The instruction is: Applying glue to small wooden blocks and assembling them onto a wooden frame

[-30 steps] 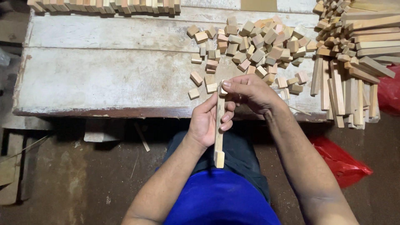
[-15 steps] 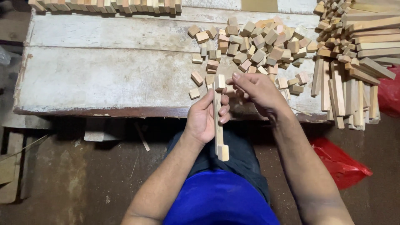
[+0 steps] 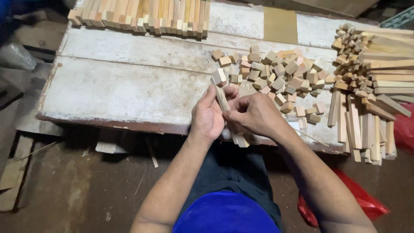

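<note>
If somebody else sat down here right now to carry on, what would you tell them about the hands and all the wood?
Left hand: wrapped round a wooden stick with a small block at its top end, held tilted over the table edge.
Right hand: fingers pinching the same stick lower down.
Loose blocks: heaped on the white table, just beyond the hands.
Plain sticks: piled at the right end of the table.
Done: a row of sticks lies side by side at the far edge.
Left: the heap of blocks and the stick pile are both large.
</note>
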